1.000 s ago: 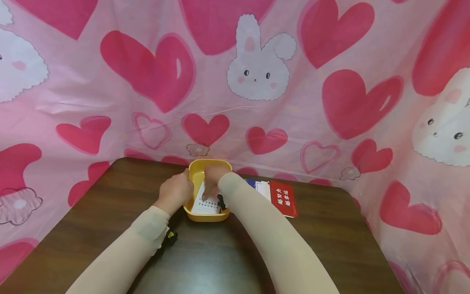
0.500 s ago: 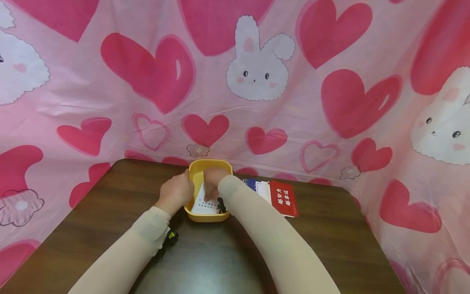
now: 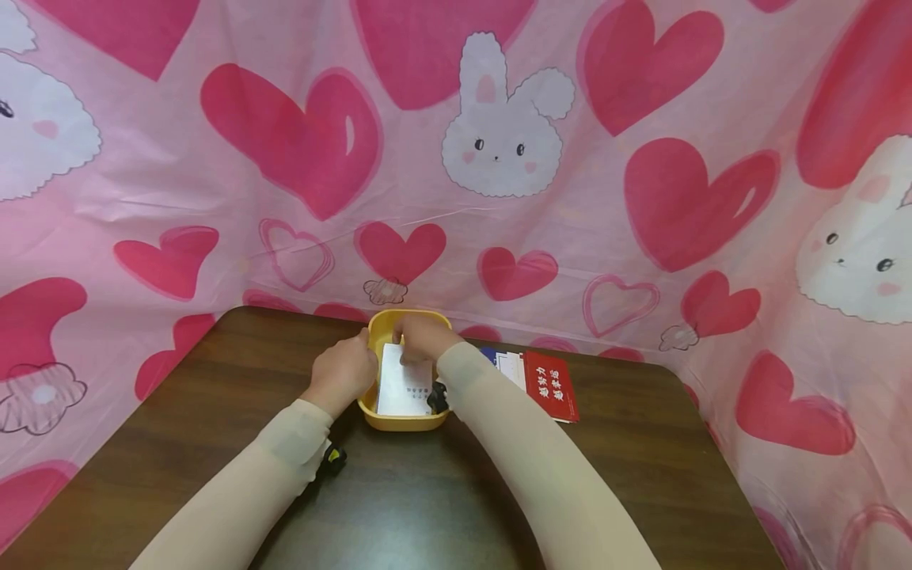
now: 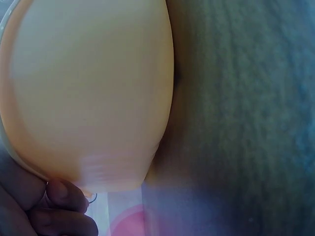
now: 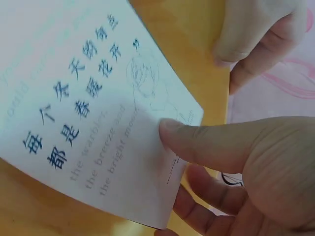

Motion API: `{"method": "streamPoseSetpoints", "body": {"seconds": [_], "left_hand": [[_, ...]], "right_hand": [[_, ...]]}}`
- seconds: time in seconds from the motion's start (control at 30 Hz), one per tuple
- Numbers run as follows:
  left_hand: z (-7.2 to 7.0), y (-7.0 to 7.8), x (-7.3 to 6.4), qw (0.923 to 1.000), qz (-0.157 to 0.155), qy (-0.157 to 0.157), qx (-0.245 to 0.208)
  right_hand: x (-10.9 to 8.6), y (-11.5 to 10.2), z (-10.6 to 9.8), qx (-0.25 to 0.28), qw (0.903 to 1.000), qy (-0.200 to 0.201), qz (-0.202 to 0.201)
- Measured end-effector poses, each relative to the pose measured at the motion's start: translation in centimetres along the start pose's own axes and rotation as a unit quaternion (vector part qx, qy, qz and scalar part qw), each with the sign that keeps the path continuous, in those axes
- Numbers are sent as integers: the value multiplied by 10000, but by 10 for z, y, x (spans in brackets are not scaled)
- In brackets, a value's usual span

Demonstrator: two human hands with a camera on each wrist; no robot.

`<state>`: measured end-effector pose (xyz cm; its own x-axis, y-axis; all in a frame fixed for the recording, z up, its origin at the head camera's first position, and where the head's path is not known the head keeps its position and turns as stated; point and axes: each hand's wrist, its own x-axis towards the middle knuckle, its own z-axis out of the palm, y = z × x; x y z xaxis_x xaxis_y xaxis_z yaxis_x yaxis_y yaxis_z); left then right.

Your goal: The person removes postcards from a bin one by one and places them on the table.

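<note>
A yellow plastic tub (image 3: 401, 424) stands near the back edge of the table. My left hand (image 3: 343, 370) grips its left rim; in the left wrist view the fingers (image 4: 64, 221) curl over the rim below the tub's pale outer wall (image 4: 93, 98). Inside the tub is a white booklet (image 3: 395, 388), printed with dark Chinese characters and fainter English lines. My right hand (image 3: 422, 339) pinches the booklet at one corner. The right wrist view shows the thumb (image 5: 211, 145) on the cover and the other fingers (image 5: 211, 191) at and under its edge.
Right of the tub lie a red booklet (image 3: 552, 385) with white characters and a blue-and-white one (image 3: 509, 366), partly behind my right sleeve. Dark wooden table (image 3: 641, 451) surrounds them. A pink curtain (image 3: 399, 190) with hearts and rabbits hangs close behind the table.
The white booklet has turned from a slant to nearly straight in the tub, and more of its cover shows. My right hand has shifted slightly. My left hand stays on the rim.
</note>
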<state>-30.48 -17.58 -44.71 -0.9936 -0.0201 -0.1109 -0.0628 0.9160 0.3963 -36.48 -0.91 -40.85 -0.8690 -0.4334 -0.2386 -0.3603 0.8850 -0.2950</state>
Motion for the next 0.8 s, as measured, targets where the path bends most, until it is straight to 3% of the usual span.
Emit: {"method": "streamPoseSetpoints", "body": {"seconds": [0.2, 0.37, 0.6, 0.8], "left_hand": [[-1, 0, 0, 10000, -8, -34, -34], [0, 1, 2, 9999, -3, -136, -33], [1, 3, 2, 9996, -158, -211, -98], [3, 1, 2, 9999, -133, -65, -89]], "right_hand": [[-6, 4, -6, 33, 9995, 306, -87], [-13, 19, -13, 1056, 9936, 364, -161], [-20, 54, -19, 2519, 9640, 807, -265], [-28, 86, -19, 3442, 9243, 1612, -333]]}}
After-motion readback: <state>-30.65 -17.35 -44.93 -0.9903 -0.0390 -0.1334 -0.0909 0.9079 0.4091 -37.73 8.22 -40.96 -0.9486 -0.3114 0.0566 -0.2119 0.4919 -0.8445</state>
